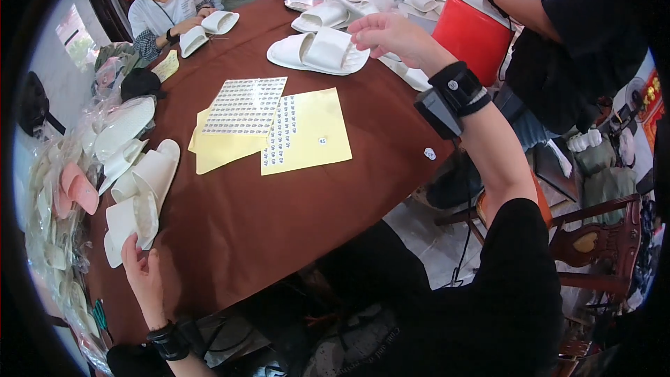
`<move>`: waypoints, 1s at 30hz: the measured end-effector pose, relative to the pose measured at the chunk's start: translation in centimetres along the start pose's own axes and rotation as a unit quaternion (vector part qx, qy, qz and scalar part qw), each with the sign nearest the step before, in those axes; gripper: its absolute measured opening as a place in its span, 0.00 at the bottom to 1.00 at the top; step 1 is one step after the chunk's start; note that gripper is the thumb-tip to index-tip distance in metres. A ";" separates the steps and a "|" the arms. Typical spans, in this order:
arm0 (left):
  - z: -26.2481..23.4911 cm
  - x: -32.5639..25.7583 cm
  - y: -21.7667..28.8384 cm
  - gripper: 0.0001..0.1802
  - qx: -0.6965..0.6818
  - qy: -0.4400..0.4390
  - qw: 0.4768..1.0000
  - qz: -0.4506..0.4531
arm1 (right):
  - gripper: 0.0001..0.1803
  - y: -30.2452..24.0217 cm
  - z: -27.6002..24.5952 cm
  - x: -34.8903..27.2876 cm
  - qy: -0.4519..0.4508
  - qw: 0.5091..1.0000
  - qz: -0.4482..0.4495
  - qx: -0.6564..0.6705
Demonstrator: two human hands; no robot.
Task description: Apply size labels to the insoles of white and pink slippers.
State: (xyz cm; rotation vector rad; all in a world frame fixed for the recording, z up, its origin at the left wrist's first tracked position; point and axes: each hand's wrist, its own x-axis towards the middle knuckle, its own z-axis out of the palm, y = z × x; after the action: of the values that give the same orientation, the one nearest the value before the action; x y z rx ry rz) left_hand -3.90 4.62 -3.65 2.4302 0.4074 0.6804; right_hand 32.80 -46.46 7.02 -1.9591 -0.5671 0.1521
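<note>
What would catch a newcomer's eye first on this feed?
Probably the yellow label sheets, bright against the brown tablecloth in the middle of the view. Next, the bright red panel at upper right, beyond the person's right hand, which is beside white slippers. At lower left, the left hand is at another group of white slippers.

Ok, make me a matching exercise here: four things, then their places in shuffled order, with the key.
1. left hand
2. sticker sheets
3. right hand
4. wooden chair

A. at the upper white slipper
B. right side of the view
C. at the lower-left white slipper
D. flat on the brown tablecloth

Pairs: 1-C, 2-D, 3-A, 4-B
</note>
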 end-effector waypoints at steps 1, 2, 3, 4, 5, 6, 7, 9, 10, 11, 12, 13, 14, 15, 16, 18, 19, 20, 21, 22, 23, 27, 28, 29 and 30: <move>-0.1 0.0 -0.4 0.29 -0.014 -0.002 1.000 -0.022 | 0.23 -0.4 0.0 -0.6 -0.009 1.000 0.001 -0.012; -0.2 0.1 -0.8 0.29 -0.014 0.000 0.999 -0.037 | 0.23 -0.8 0.1 -1.1 -0.024 0.999 -0.004 -0.022; -0.3 0.2 -1.2 0.29 0.015 0.004 0.999 -0.030 | 0.24 -1.3 0.3 -1.4 -0.041 0.999 -0.011 -0.030; -0.3 0.6 -1.6 0.28 0.027 0.010 0.999 -0.035 | 0.22 -1.7 0.7 -1.8 -0.044 0.998 -0.030 -0.041; -0.4 0.9 -2.1 0.28 0.023 0.021 0.999 -0.024 | 0.22 -2.1 1.1 -2.1 -0.052 0.997 -0.038 -0.041; -0.4 1.5 -2.6 0.28 0.084 0.043 0.996 0.009 | 0.21 -2.5 1.6 -2.3 -0.064 0.996 -0.052 -0.039; -0.4 2.4 -3.2 0.28 0.133 0.066 0.987 0.058 | 0.20 -2.9 2.2 -2.4 -0.086 0.992 -0.082 -0.030; -1.0 3.3 -4.3 0.28 0.242 0.119 0.957 0.107 | 0.18 -3.6 3.4 -2.7 -0.129 0.987 -0.093 -0.036; -1.3 3.8 -4.8 0.28 0.239 0.138 0.955 0.107 | 0.17 -4.0 4.2 -2.8 -0.146 0.985 -0.089 -0.032; -1.6 4.1 -5.1 0.27 0.273 0.168 0.937 0.137 | 0.17 -4.3 5.1 -2.8 -0.159 0.984 -0.076 -0.034; -1.9 4.4 -5.3 0.27 0.256 0.163 0.946 0.115 | 0.16 -4.7 5.8 -3.0 -0.184 0.976 -0.105 -0.047; -2.1 4.8 -5.5 0.27 0.283 0.177 0.936 0.107 | 0.15 -5.2 6.4 -3.4 -0.191 0.973 -0.098 -0.081; -2.1 4.9 -5.5 0.27 0.309 0.181 0.927 0.111 | 0.15 -5.7 7.1 -3.7 -0.219 0.967 -0.105 -0.072; -2.4 5.0 -5.6 0.29 0.257 0.157 0.947 0.107 | 0.15 -6.2 7.8 -3.9 -0.242 0.963 -0.100 -0.072; -2.1 5.1 -5.5 0.31 0.222 0.156 0.958 0.097 | 0.15 -6.6 8.7 -4.3 -0.250 0.962 -0.098 -0.053; -1.9 5.2 -5.5 0.32 0.143 0.138 0.980 0.031 | 0.16 -7.5 10.2 -4.8 -0.277 0.951 -0.123 -0.066; -1.5 5.3 -5.4 0.31 0.099 0.155 0.982 0.038 | 0.17 -7.9 10.9 -4.9 -0.288 0.944 -0.138 -0.079; -1.6 5.4 -5.3 0.29 0.038 0.134 0.990 -0.029 | 0.17 -8.3 11.6 -5.1 -0.300 0.938 -0.155 -0.076; -1.6 5.5 -5.2 0.28 -0.022 0.115 0.990 -0.079 | 0.16 -8.7 12.4 -5.2 -0.307 0.930 -0.181 -0.094; -1.5 5.5 -4.9 0.26 -0.089 0.098 0.982 -0.138 | 0.16 -8.9 13.1 -5.2 -0.319 0.923 -0.194 -0.094; -1.5 5.5 -4.6 0.25 -0.137 0.091 0.978 -0.128 | 0.16 -9.2 13.8 -5.3 -0.330 0.916 -0.207 -0.097; -0.4 3.5 -1.7 0.19 -0.326 0.070 0.933 -0.136 | 0.16 -9.7 16.1 -5.8 -0.387 0.893 -0.202 -0.107; -0.5 3.1 -0.7 0.20 -0.317 0.074 0.930 -0.169 | 0.16 -9.7 16.6 -5.9 -0.397 0.890 -0.195 -0.109; -0.6 2.9 0.3 0.20 -0.347 0.066 0.920 -0.172 | 0.17 -9.6 17.1 -5.9 -0.408 0.886 -0.193 -0.110; -0.8 2.8 1.2 0.20 -0.349 0.072 0.918 -0.172 | 0.17 -9.6 17.5 -6.0 -0.418 0.882 -0.190 -0.110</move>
State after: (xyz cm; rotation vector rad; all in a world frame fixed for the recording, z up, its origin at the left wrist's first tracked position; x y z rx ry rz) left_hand -1.90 5.19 -1.27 1.5916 0.5269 0.6987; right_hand 18.32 -31.45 6.74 -1.8920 -1.5761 0.7300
